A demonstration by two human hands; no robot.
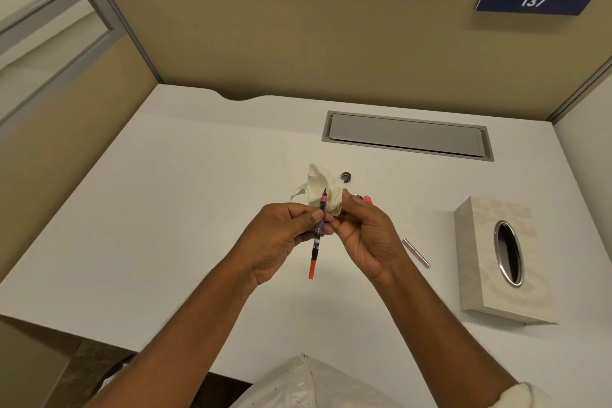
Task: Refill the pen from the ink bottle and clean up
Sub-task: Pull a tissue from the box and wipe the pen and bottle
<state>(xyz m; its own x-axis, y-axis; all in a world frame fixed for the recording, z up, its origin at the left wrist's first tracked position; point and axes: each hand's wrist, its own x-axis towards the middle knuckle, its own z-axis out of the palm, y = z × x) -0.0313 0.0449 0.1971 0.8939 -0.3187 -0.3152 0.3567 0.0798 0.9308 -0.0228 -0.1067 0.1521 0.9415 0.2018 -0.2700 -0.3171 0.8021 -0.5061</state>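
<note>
Head view showed the left hand (284, 235) pinching the pen (317, 235) by its middle, with the tip pointing up and away, above the worktop (165, 209). The right hand (367, 235) gripped a crumpled tissue (319, 185) just behind the tip, touching it or nearly so. This looked like the wiping step. To do it well, the left hand needed to keep the pen steady while the right hand dabbed softly round the tip with a clean bit of tissue, so no ink dripped. A small round cap (346, 176) lay just past the right hand.
</note>
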